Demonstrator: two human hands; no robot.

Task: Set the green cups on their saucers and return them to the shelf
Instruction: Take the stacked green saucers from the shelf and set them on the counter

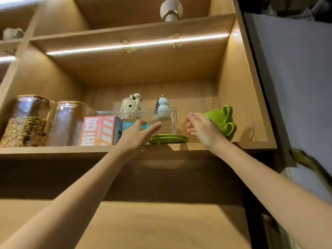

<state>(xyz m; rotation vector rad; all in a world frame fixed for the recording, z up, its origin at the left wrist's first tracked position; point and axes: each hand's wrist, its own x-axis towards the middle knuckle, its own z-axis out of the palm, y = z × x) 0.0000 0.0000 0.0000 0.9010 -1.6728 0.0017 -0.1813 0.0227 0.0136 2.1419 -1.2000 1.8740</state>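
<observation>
A wooden shelf unit (pixel 179 150) fills the view, lit from above by a light strip (pixel 136 44) under the next board. On the shelf, at the right, two green cups (pixel 222 121) sit nested one in the other, tilted, with their handles turned to the right, near the side wall. Two green saucers (pixel 168 138) lie stacked flat near the front edge, left of the cups and apart from them. Behind the saucers stands a clear box (pixel 167 119), and behind it two small figurines (pixel 133 105). Further left are a pink carton (pixel 99 131), a small blue carton (pixel 128 125) and two glass jars (pixel 27 121), the leftmost partly filled with grain. The left hand (pixel 136 135) reaches up with straight, relaxed fingers, holding nothing, its fingertips above the left edge of the saucers. The right hand (pixel 203 129) is raised in front of the cups with its fingers loosely curled; whether it touches the cups I cannot tell.
</observation>
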